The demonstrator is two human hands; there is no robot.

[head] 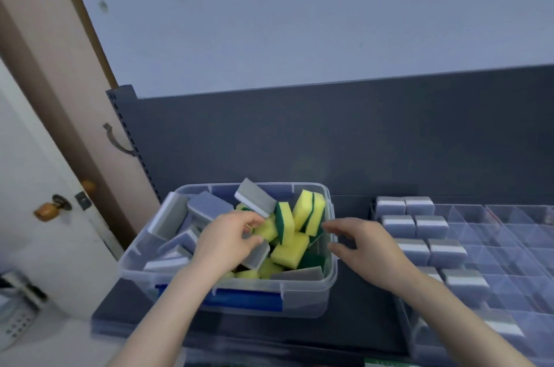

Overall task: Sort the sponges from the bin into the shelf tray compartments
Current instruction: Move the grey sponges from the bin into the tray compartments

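Dark shelf (362,315) carries a clear divided tray (515,234) on the R, w/ grey sponges (446,252) paired in its left-hand compartments, & beside it a clear bin (302,305) heaped w/ a grey & yellow-green sponge pile (289,251). L hand (224,243) is down in the bin, fingers & thumb pinching one yellow sponge (267,230) — R hand (370,249) hovers at the bin's R rim, fingers loose, holding nothing.

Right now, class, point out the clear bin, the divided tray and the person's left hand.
clear bin (305,297), head view, front wall near its right corner
divided tray (509,234), head view, floor of a bare compartment
left hand (223,243), head view, back of the hand
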